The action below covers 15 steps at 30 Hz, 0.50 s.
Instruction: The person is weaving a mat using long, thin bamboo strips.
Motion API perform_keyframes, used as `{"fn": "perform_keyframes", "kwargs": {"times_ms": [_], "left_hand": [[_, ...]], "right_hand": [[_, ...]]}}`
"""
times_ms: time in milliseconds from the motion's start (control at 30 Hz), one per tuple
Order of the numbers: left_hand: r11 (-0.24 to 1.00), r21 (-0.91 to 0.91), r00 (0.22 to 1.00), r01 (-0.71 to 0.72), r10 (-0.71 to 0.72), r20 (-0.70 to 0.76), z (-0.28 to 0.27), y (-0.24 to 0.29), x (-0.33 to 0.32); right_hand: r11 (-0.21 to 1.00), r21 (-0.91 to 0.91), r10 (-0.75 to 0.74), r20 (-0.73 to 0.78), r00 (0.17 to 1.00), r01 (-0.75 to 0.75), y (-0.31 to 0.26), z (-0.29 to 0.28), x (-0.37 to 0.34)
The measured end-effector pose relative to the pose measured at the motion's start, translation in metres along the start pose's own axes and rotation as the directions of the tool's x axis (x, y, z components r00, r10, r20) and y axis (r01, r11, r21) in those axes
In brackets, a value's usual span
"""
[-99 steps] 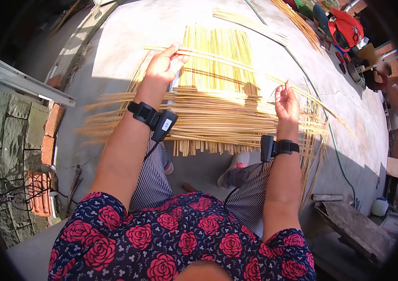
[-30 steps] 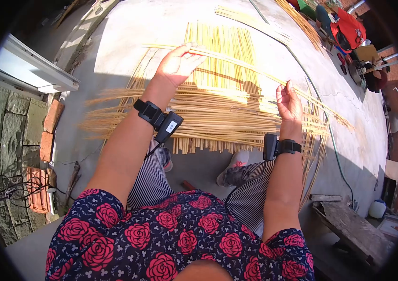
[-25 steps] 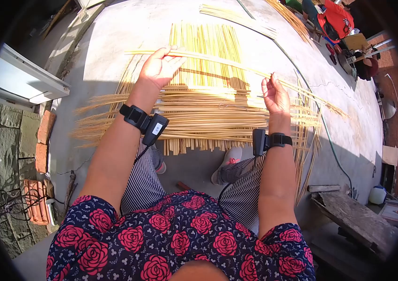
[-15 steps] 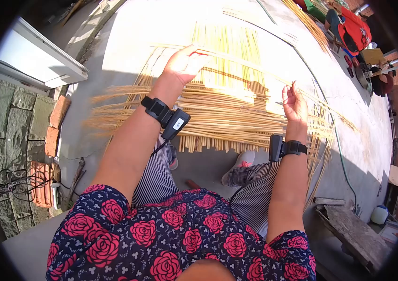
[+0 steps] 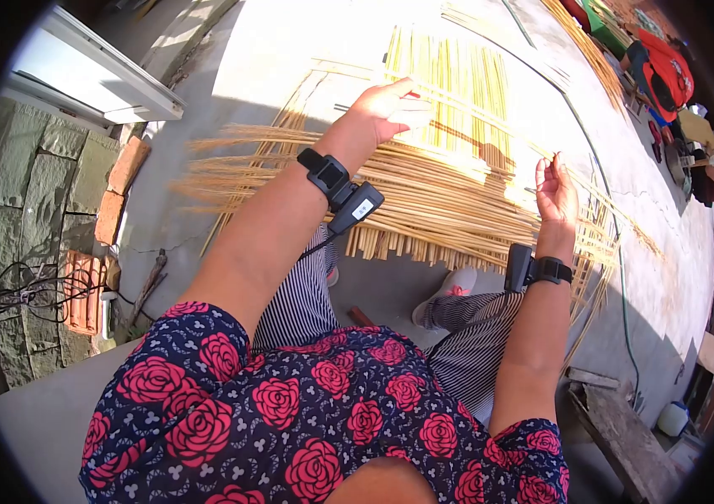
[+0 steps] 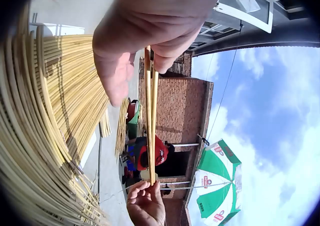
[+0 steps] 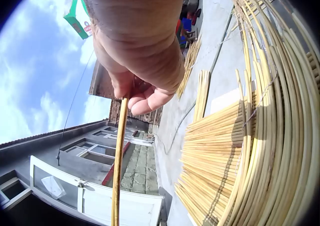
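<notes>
My left hand (image 5: pixel 386 109) pinches thin dry stalks; in the left wrist view two stalks (image 6: pixel 151 121) come out side by side from between its fingertips. Other fingers of this hand stand out away from the stalks. Further along, my right hand (image 5: pixel 557 197) pinches the same stalks between thumb and fingertips, its other fingers curled. The brushy ends (image 5: pixel 647 239) stick out past the right hand. Below both hands lies a layer of crosswise stalks (image 5: pixel 449 189), over lengthwise stalks (image 5: pixel 449 63) that reach away from me.
More stalks (image 5: pixel 588 50) lie on the concrete at the far right, near a green hose (image 5: pixel 626 311). A person in red (image 5: pixel 664 76) is beyond. At left are bricks (image 5: pixel 109 218) and a white door (image 5: pixel 92 76); a wooden board (image 5: pixel 626 437) stands at lower right.
My left hand has slid along the held stalks toward the right hand, so the gap between the hands is shorter. The right hand keeps its pinch. The head view has turned left.
</notes>
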<state>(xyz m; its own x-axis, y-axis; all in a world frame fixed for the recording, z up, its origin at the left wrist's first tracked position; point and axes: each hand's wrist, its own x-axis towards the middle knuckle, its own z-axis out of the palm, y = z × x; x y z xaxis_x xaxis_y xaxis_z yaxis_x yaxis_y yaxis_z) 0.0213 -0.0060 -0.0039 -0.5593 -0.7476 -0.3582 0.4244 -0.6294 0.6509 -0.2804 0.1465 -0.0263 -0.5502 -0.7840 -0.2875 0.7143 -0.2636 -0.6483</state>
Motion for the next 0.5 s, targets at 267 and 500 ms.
{"fn": "perform_keyframes", "kwargs": {"times_ms": [267,500], "left_hand": [[-0.232,0.66,0.451,-0.714,0.57,0.687,0.045,-0.015,-0.03],[-0.558,0.558,0.269,-0.614,0.517,0.813,0.039,-0.038,-0.013]], "right_hand": [[1.0,-0.029,-0.003,0.043,0.999,0.005,0.001,-0.001,0.001],[0.998,-0.07,-0.001,0.067,0.998,0.006,0.008,0.003,-0.003]]}}
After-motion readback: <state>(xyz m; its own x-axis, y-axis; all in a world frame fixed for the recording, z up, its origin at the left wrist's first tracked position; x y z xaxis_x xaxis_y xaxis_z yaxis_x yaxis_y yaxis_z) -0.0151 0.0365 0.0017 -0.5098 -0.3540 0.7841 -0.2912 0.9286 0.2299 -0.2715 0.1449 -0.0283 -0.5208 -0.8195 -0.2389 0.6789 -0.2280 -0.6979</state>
